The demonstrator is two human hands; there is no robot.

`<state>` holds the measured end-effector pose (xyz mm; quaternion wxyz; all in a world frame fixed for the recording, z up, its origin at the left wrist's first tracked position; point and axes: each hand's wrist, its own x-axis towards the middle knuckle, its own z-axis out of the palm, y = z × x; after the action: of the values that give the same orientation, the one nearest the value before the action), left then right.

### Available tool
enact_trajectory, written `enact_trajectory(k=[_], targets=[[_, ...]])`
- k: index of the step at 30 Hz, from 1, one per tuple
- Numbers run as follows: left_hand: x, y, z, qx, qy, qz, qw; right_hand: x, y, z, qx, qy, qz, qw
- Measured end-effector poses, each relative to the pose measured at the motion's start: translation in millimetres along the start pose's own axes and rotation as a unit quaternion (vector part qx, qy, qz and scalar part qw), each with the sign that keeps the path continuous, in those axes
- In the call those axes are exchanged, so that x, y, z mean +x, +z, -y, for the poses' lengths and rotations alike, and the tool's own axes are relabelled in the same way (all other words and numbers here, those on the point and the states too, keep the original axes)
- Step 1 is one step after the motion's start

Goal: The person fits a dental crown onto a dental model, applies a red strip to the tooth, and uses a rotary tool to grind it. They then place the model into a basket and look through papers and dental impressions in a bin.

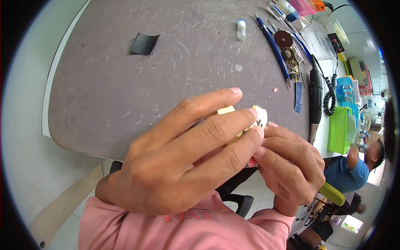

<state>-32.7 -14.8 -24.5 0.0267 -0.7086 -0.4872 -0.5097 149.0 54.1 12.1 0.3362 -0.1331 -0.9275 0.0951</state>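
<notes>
My left hand [187,154] is wrapped over a pale yellow dental cast [261,113], its fingers pressed along the top. Dark marks show on the cast's right end, and a flat corner of it peeks out between two fingers. My right hand [289,160] is closed, with its fingertips pinched against the right edge of the cast. Below the meeting fingers a small red patch [252,161] is visible; what it belongs to is hidden. Most of the cast is covered by my fingers.
On the scratched grey table [104,91] lie a black square sheet [144,44] and a small capped vial [241,30]. To the right are a blue pencil [273,50], grinding discs [283,38], a black handpiece [315,93] and a green basket [339,129]. A person in blue [348,173] sits beyond.
</notes>
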Motion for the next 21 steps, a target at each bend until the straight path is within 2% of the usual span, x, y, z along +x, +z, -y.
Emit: enact_trajectory(k=[21], targets=[[-0.5, 2.8, 6.6, -0.012, 0.018, -0.023, 0.999, 4.5, -3.9, -2.7, 0.019, -0.027, 0.020, 0.999]])
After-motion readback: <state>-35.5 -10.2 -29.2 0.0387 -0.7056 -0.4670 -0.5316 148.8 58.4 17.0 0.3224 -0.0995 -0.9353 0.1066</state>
